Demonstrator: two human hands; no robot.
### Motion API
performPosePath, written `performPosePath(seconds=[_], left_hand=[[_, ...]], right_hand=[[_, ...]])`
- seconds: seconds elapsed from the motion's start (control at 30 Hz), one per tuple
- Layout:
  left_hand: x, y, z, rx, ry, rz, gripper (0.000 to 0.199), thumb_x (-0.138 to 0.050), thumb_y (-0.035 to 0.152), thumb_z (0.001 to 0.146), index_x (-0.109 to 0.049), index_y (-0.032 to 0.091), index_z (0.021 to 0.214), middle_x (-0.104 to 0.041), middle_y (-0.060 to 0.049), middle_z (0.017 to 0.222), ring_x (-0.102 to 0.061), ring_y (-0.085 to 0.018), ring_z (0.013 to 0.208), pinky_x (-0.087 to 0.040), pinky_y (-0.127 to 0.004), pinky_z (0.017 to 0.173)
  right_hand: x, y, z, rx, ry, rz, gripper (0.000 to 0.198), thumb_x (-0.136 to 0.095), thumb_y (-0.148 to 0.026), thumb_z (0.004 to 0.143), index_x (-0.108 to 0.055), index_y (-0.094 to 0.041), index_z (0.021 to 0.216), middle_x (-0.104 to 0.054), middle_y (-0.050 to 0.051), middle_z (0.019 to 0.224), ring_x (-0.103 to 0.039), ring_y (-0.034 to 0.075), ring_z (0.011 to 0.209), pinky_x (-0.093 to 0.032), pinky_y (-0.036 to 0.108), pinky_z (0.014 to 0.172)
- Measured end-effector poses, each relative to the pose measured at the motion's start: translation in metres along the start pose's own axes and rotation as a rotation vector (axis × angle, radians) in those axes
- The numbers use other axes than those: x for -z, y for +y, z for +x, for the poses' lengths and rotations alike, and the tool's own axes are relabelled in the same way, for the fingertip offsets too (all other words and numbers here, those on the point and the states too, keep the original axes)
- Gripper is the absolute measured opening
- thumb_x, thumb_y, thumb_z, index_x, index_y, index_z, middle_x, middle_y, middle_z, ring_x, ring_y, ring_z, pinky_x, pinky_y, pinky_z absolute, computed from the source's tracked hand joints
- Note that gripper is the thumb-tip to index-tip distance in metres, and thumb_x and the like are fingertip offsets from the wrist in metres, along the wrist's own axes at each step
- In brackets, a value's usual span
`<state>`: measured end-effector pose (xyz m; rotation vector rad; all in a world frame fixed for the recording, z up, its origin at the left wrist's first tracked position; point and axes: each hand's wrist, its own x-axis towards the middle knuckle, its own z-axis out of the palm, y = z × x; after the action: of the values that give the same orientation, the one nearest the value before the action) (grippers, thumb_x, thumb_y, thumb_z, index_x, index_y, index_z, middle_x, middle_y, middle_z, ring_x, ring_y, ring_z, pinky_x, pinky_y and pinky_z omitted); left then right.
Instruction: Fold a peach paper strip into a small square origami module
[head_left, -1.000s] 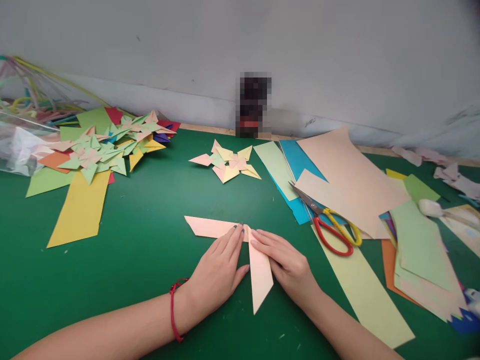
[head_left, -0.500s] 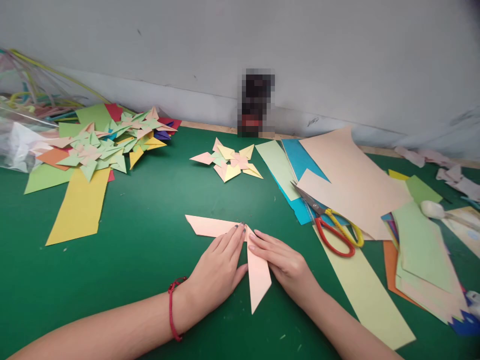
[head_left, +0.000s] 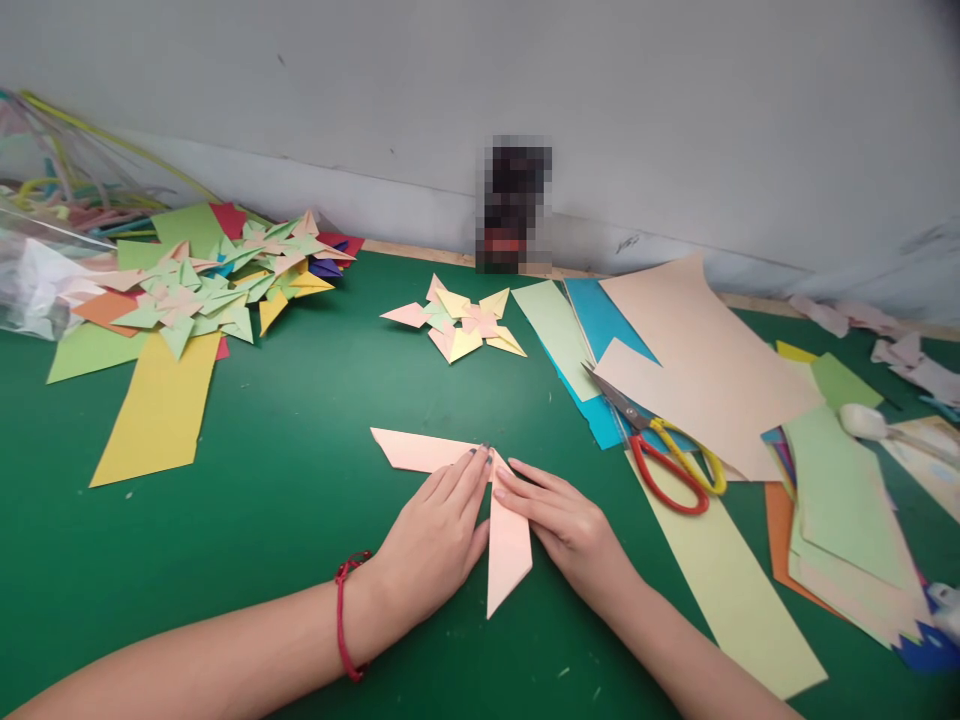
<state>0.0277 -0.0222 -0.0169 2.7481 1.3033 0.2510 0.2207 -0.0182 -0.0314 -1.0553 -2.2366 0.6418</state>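
A green counter (head_left: 300,400) is covered in places by coloured paper. A bent pink strip (head_left: 510,545) is held on it beneath the left hand (head_left: 435,520) and right hand (head_left: 577,530). Beyond the hands, a pink, yellow and green paper star (head_left: 480,320) is laid flat. Far to their left, a yellow sheet (head_left: 161,410) is spread; near their right, a pale green strip (head_left: 727,580) is set slantwise.

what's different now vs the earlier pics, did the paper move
The lower arm of the folded pink strip has swung left, toward the thumb of the left hand, and the fingers of the right hand shifted slightly left with it. No visible grab or release. The left hand's press on the strip, the scissors and the paper star stayed as they were.
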Motion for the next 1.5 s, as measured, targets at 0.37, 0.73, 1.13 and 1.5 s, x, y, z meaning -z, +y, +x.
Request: performPosePath(seconds=[0.37,0.73,1.13,1.5], left_hand=[[0.001,-0.002,0.001,0.013,0.031,-0.051,0.047,-0.033,0.032,0.089,-0.037,0.009,0.13,-0.04,-0.014,0.134,-0.038,-0.024,0.123,-0.037,-0.038,0.098],[-0.003,0.004,-0.002,-0.003,0.013,-0.004,0.057,-0.034,0.036,0.088,-0.029,0.004,0.134,-0.03,-0.017,0.139,-0.027,-0.026,0.129,-0.029,-0.039,0.104],[-0.001,0.0,0.0,0.006,0.017,-0.071,0.058,-0.036,0.04,0.086,-0.028,0.011,0.135,-0.027,-0.013,0.142,-0.028,-0.025,0.129,-0.03,-0.038,0.102],[0.0,-0.001,0.006,0.021,0.018,-0.021,0.056,-0.033,0.043,0.087,-0.033,0.011,0.133,-0.036,-0.013,0.138,-0.037,-0.025,0.123,-0.033,-0.038,0.096]], right_hand=[[0.007,-0.003,0.003,0.001,-0.065,-0.052,0.04,-0.045,-0.011,0.084,-0.053,-0.029,0.12,-0.056,0.002,0.121,-0.044,0.021,0.119,-0.045,0.041,0.094],[0.012,-0.015,0.002,-0.11,-0.122,-0.108,0.057,-0.038,-0.002,0.072,-0.044,-0.021,0.125,-0.051,0.004,0.127,-0.042,0.02,0.121,-0.036,0.044,0.101],[0.01,-0.015,0.002,-0.118,-0.102,-0.145,0.055,-0.038,0.0,0.069,-0.046,-0.019,0.12,-0.053,0.005,0.124,-0.042,0.018,0.121,-0.037,0.043,0.102],[0.005,-0.019,0.002,-0.09,-0.114,-0.204,0.059,-0.037,0.001,0.07,-0.042,-0.016,0.125,-0.05,0.006,0.128,-0.039,0.017,0.123,-0.034,0.041,0.104]])
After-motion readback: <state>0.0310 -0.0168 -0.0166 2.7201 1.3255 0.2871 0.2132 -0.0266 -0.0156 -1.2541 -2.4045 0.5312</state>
